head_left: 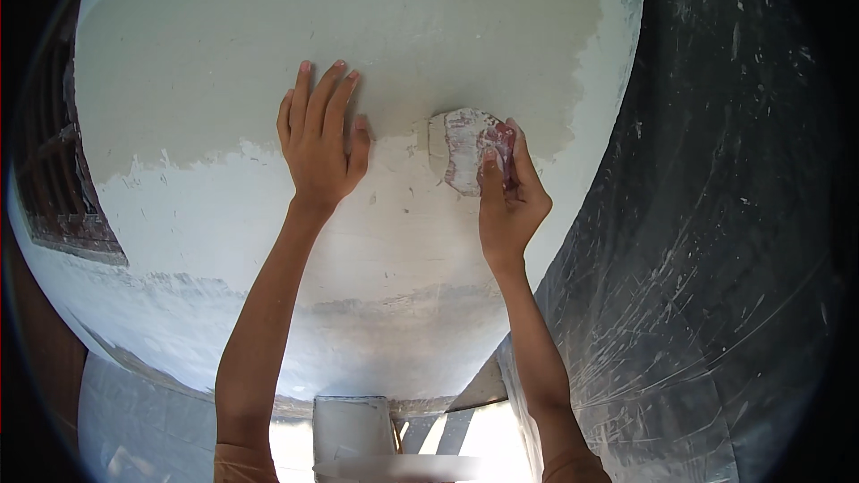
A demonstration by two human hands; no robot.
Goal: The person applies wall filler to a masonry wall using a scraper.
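Observation:
A wall fills the view, with a grey wet-looking coat across its upper part and white below. My left hand lies flat on the wall, fingers together and pointing up, at the border between grey and white. My right hand grips a putty knife smeared with white filler, its blade pressed against the wall just right of the left hand.
A dark plastic sheet streaked with white covers the area to the right. A window with a grille sits at the left edge. A pale bucket-like container stands below, between my forearms.

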